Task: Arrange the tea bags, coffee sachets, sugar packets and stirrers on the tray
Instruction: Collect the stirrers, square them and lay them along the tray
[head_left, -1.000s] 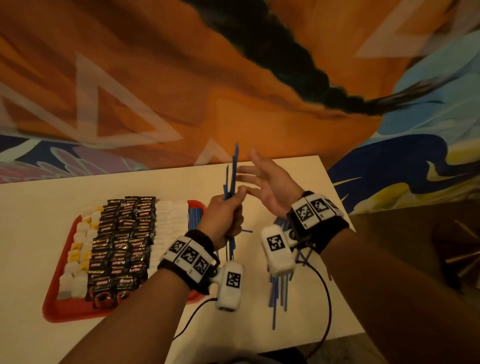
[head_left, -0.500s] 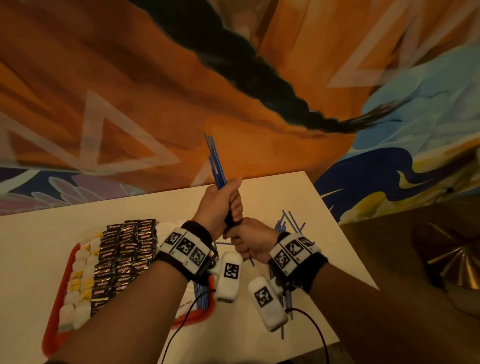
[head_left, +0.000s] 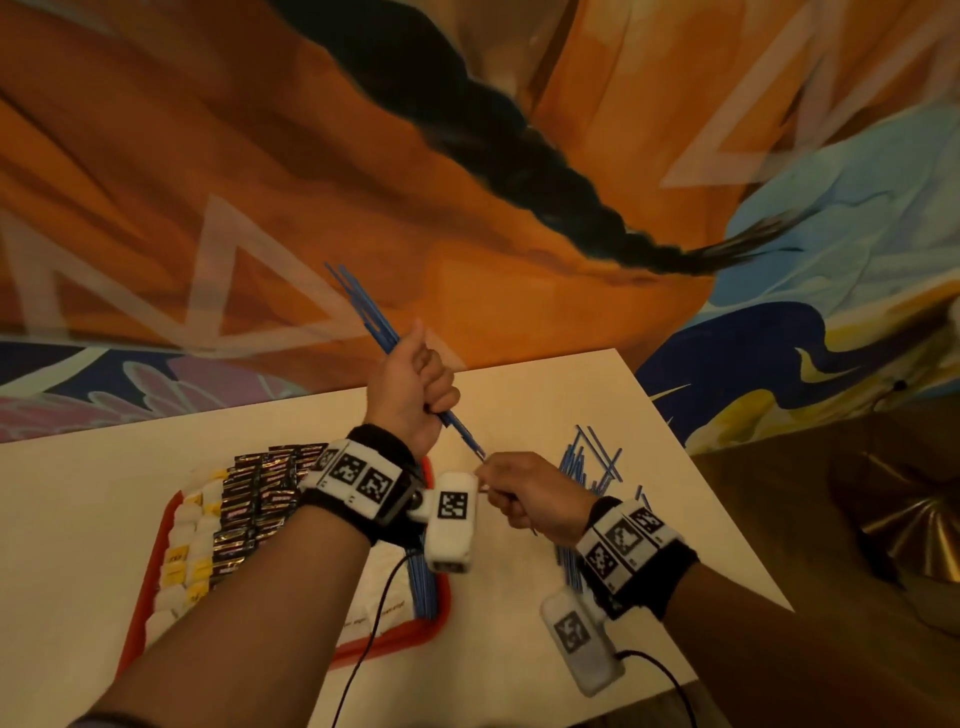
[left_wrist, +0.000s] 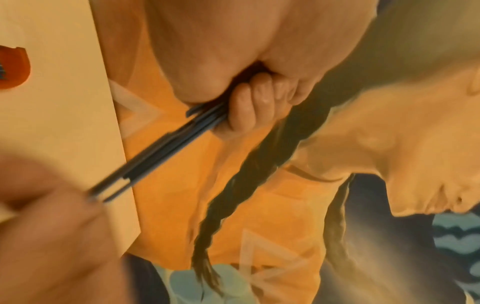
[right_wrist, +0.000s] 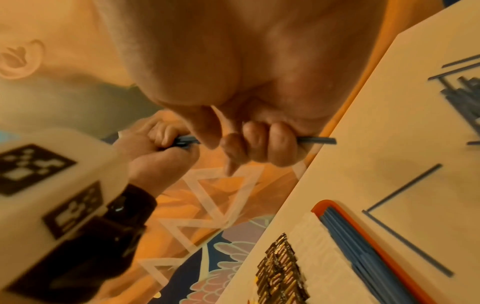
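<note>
Left hand (head_left: 410, 384) raised above the far edge of the table (head_left: 93, 499), fist closed round a bundle of blue stirrers (head_left: 363, 306). Bundle tilted: upper ends lean away to the left against the wall mural (head_left: 519, 156), lower ends slope down toward the right hand (head_left: 530, 493). In the left wrist view at least four or five stirrers show in the bundle (left_wrist: 166, 148); exact count cannot be told, blurred.

Right hand lower and nearer, fingers (right_wrist: 259, 144) curled round the bundle's lower end; one stirrer end (right_wrist: 317, 140) juts out past the little finger side. Both hands grip the same bundle, held off the table.

Red tray (head_left: 415, 631) on the table to the left, partly behind the left forearm. On it, left to right: a column of white and yellow packets (head_left: 182, 551); several rows of dark foil sachets (head_left: 249, 499), too many and too small to count; white packets (head_left: 374, 608); a row of blue stirrers laid along the right rim (head_left: 423, 587), roughly five or six visible in the right wrist view (right_wrist: 363, 251).

Loose pile of blue stirrers (head_left: 587, 462) on the table right of the tray, behind the right hand, crossing each other, more than ten. Two single stirrers (right_wrist: 405, 189) lie apart between tray and pile, meeting at a corner.

Both wrists carry black bands with marker tags and a white camera unit (head_left: 452, 519), cables trailing.
</note>
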